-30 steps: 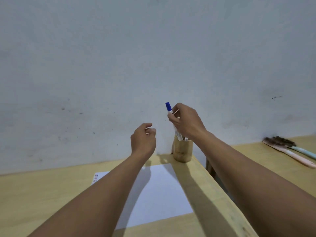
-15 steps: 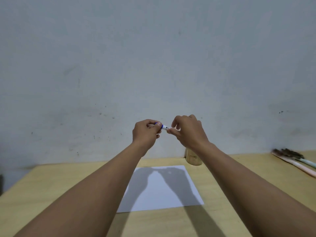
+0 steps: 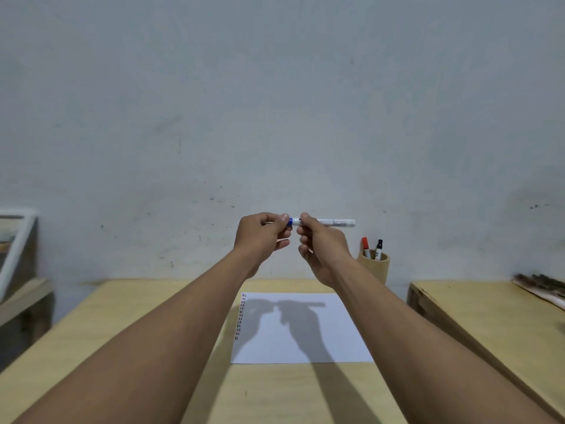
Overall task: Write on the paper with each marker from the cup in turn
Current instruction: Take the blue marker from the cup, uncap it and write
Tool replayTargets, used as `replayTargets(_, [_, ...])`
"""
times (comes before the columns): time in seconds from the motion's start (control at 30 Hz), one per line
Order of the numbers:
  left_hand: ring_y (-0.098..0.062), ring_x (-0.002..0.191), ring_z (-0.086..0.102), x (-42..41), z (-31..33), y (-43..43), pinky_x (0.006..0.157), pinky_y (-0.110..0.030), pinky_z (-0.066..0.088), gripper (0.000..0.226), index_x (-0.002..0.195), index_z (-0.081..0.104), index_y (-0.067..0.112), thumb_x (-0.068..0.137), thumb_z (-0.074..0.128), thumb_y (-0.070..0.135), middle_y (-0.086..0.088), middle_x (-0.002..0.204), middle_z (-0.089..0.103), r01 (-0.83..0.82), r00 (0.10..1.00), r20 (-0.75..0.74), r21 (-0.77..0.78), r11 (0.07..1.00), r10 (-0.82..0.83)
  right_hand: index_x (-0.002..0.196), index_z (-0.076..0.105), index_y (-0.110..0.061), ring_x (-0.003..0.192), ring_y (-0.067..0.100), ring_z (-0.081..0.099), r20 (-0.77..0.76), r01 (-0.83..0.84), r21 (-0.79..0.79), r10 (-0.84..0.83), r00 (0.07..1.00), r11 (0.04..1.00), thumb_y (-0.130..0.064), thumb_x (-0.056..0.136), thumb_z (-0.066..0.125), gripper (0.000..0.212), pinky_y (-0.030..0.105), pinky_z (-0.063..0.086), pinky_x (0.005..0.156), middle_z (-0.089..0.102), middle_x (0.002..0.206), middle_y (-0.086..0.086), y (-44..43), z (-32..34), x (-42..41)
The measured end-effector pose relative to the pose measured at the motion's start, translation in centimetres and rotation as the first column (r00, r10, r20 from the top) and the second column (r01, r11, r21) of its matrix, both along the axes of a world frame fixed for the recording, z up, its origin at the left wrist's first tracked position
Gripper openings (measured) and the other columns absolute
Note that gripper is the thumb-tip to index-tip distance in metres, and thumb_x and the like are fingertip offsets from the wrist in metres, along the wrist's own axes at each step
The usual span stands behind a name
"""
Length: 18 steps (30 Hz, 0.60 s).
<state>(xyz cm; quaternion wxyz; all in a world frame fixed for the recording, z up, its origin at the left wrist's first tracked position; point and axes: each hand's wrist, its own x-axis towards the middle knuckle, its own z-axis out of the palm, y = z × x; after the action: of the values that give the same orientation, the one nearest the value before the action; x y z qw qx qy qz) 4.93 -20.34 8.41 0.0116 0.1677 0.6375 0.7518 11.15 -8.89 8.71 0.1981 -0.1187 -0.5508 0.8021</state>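
I hold a blue-capped white marker (image 3: pixel 331 222) level in the air above the table. My right hand (image 3: pixel 321 243) grips its barrel, and my left hand (image 3: pixel 264 237) pinches the blue cap end (image 3: pixel 292 221). Below lies a white sheet of paper (image 3: pixel 305 341) on the wooden table (image 3: pixel 153 332). A tan cup (image 3: pixel 377 267) stands at the back right of the paper with a red marker (image 3: pixel 365 244) and a black marker (image 3: pixel 379 247) sticking out of it.
A second wooden table (image 3: pixel 489 316) stands to the right across a narrow gap, with brushes (image 3: pixel 541 284) at its far edge. A white-framed object (image 3: pixel 15 240) leans at the far left. A grey wall rises right behind the table.
The right hand lifted the blue marker out of the cup and brought it level. The left hand came over and closed on its cap end. The camera view shifted, showing the cup at the right.
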Motion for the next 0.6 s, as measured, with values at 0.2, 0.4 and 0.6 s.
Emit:
replayTargets(0.2, [-0.018,0.07,0.066,-1.6,-1.0,-3.6,0.077,-0.036,0.063,0.022,0.085,0.074,0.003,0.093,0.069,0.023,-0.01,0.08,0.072,-0.074,0.997,0.03,-0.09,0.993,0.077,0.081,0.07,-0.009,0.06,0.01,0.061,-0.051,0.006,0.048,-0.004,0.999,0.999,-0.017,0.094,0.067,0.016,0.023,0.053,0.059,0.067,0.07,0.002,-1.5,-1.0,-0.8])
replayTargets(0.4, [-0.026,0.072,0.065,-3.2,-5.1,-7.6,0.069,-0.033,0.059,0.009,0.083,0.078,0.015,0.086,0.071,0.018,-0.008,0.081,0.073,-0.301,0.953,-0.191,-0.503,0.81,0.236,0.081,0.07,-0.01,0.06,0.013,0.057,0.035,0.006,0.168,-0.013,0.999,0.986,-0.016,0.09,0.066,0.012,0.025,0.052,0.057,0.065,0.071,0.003,-3.5,-3.9,-1.6])
replayTargets(0.6, [-0.02,0.062,0.063,-4.0,-10.6,-9.8,0.051,-0.02,0.044,0.013,0.094,0.075,0.011,0.082,0.075,0.013,-0.01,0.092,0.074,-0.283,0.959,-0.211,-0.715,0.639,0.189,0.091,0.069,-0.006,0.06,0.015,0.057,0.111,-0.085,0.28,0.055,0.992,0.956,-0.014,0.091,0.06,0.012,0.026,0.051,0.053,0.067,0.075,0.007,-5.7,-7.6,-2.3])
